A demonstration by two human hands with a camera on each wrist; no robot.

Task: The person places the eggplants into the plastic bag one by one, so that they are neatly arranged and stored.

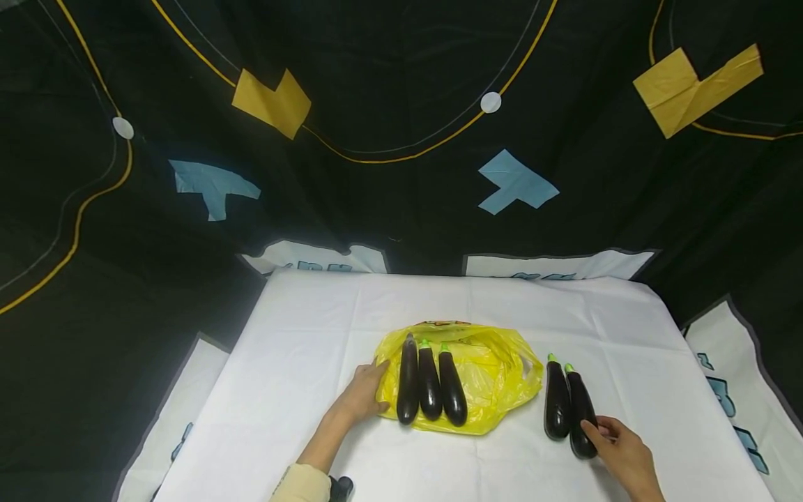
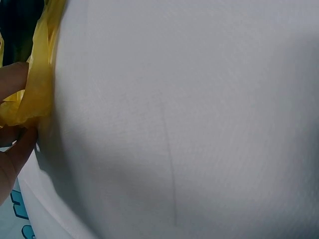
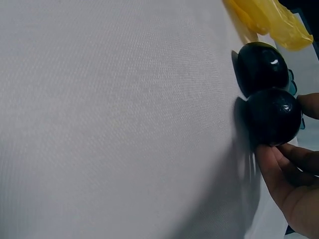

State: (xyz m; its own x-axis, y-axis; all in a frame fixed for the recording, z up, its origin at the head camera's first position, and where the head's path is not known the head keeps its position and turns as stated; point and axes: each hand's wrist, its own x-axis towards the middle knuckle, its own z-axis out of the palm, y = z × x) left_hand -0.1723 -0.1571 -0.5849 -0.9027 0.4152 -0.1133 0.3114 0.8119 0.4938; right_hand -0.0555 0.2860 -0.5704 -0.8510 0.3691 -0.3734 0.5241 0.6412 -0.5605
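A yellow plastic bag lies spread on the white-covered table, with three dark eggplants side by side on it: a left one, a middle one and a right one. My left hand pinches the bag's left edge; the left wrist view shows the yellow film between finger and thumb. To the right of the bag, two more eggplants lie together. My right hand grips the lower end of the outer eggplant, thumb on one side and fingers on the other. Its neighbour lies against it.
White cloth covers the table. A black curtain with yellow and blue tape pieces hangs behind it. Near the left forearm, a small dark object shows at the front; its kind is unclear.
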